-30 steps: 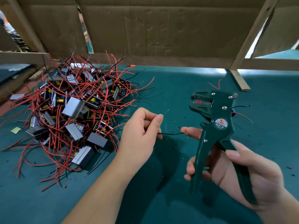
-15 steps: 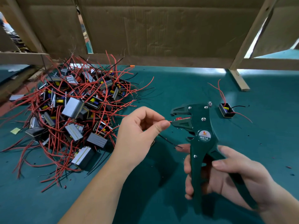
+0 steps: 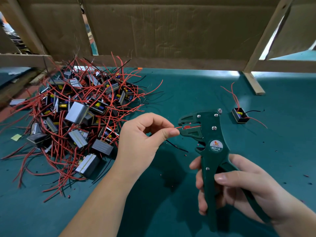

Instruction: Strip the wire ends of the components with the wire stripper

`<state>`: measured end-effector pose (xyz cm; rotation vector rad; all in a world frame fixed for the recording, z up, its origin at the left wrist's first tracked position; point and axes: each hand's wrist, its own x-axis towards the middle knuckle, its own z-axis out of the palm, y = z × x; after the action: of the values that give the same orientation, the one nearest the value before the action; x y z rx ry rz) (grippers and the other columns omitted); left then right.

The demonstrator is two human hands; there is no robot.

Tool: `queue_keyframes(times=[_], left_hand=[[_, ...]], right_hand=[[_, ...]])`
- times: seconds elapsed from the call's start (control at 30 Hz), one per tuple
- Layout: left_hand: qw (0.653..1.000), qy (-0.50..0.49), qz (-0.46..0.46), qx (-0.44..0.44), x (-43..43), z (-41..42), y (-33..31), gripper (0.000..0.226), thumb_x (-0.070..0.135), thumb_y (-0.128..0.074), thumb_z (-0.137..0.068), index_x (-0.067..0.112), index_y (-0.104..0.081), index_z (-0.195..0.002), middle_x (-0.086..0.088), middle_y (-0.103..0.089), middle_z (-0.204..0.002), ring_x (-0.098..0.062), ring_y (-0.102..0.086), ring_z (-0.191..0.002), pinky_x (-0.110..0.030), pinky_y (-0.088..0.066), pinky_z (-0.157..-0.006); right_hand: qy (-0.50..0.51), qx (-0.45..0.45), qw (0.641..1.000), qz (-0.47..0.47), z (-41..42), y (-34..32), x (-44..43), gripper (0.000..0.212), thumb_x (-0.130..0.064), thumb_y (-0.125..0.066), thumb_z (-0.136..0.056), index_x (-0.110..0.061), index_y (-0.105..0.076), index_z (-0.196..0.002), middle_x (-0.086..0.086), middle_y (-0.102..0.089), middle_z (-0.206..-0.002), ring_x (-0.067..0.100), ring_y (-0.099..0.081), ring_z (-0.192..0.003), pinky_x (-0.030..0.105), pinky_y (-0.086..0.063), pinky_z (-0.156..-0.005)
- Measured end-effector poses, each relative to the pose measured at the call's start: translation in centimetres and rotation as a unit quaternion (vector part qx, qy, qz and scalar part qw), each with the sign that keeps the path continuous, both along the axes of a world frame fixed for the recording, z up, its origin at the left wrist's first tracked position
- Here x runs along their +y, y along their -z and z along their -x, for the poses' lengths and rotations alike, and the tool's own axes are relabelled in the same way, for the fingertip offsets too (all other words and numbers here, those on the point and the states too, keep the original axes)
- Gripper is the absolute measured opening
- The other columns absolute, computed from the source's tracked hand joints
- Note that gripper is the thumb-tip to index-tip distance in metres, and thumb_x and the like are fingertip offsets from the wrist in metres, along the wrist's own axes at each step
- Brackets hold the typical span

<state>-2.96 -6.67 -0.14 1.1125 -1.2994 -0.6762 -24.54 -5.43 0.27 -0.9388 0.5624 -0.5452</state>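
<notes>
My right hand (image 3: 239,189) grips the handles of a dark green wire stripper (image 3: 209,144), jaws pointing left. My left hand (image 3: 143,142) pinches a thin red wire (image 3: 177,127) between thumb and forefinger; the wire's tip sits in the stripper's jaws. A black wire (image 3: 176,147) trails from under the left hand across the mat; the component it belongs to is hidden by the hand. A big pile of small boxed components (image 3: 77,113) with red and black wires lies to the left. One lone component (image 3: 239,115) rests to the right of the stripper.
The work surface is a teal mat (image 3: 188,93) dotted with small insulation scraps. Cardboard panels (image 3: 171,28) on a wooden frame close off the back, with a wooden leg (image 3: 253,82) standing at the back right. A yellow paper scrap (image 3: 16,137) lies far left.
The stripper came down and left from the right until its jaws met the wire end. My left hand swapped from the black wire to pinching the red one and holds steady.
</notes>
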Motion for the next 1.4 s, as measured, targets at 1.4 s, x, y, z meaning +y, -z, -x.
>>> queue_keyframes(times=[1.4], left_hand=[[0.882,0.087,-0.194,0.421,0.4,2.9,-0.7,0.028,-0.009,-0.042,-0.091,0.013,-0.047,-0.108,-0.006,-0.061,-0.075,-0.012,-0.058,-0.054,-0.022,-0.042,-0.04]], right_hand=[[-0.004,-0.073,0.997,-0.031,-2.7,0.3,0.8,0.071,-0.018,-0.087,-0.056,-0.007,-0.062,-0.122,0.034,-0.059,-0.084,0.042,-0.06,-0.076,0.05,-0.051,-0.073]])
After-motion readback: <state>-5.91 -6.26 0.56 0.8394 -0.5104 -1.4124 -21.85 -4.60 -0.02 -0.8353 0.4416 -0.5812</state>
